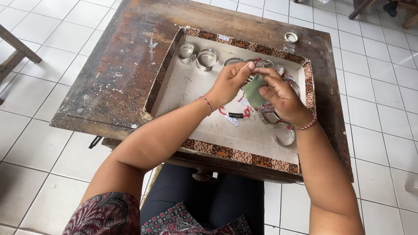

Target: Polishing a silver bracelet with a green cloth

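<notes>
From the head view, your left hand (228, 82) and right hand (278, 93) meet over the shallow tray (244, 154) with its patterned rim, which sits on the worn wooden table (117, 74). Your right fingers are curled closed around a small green cloth (254, 92), pressing it against a silver bangle (257, 63) that your left fingertips pinch shut. More silver bangles (198, 55) lie in the tray's far corner, another bangle (284, 135) lies just below your right wrist, and a small round tin (291, 37) stands on the table beyond.
</notes>
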